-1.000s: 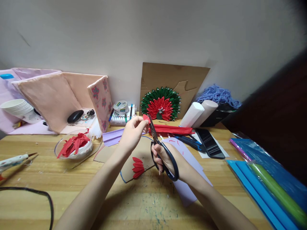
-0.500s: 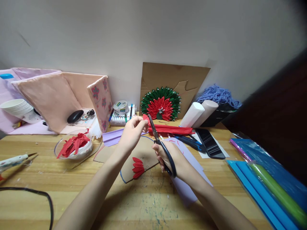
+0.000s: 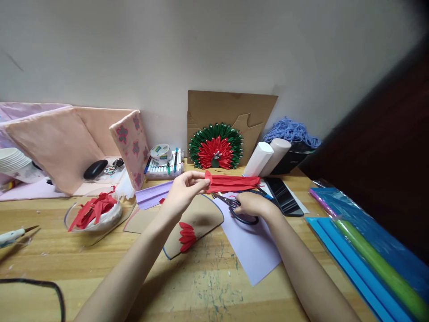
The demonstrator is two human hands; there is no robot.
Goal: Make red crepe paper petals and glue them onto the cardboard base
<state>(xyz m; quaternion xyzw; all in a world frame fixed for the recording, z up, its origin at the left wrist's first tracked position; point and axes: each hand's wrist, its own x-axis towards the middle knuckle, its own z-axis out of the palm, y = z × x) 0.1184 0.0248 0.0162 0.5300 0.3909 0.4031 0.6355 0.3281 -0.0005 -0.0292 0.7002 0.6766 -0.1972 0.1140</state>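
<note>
Wooden tabletop (image 3: 214,293) in use: the left hand (image 3: 187,190) pinches a small red crepe-paper piece (image 3: 208,175) near fan-shaped cardboard (image 3: 206,217), red petals (image 3: 187,237) clustered along one edge, the visible remainder uncovered. Over lavender paper (image 3: 254,256), the right hand (image 3: 253,204) touches black-handled scissors (image 3: 230,203); whether it grips them is unclear.

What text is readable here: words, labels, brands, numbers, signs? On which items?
None legible.
Tape roll: green label, print too small to read.
Black container under the blue yarn: pale marks, too small and blurred to read.
</note>
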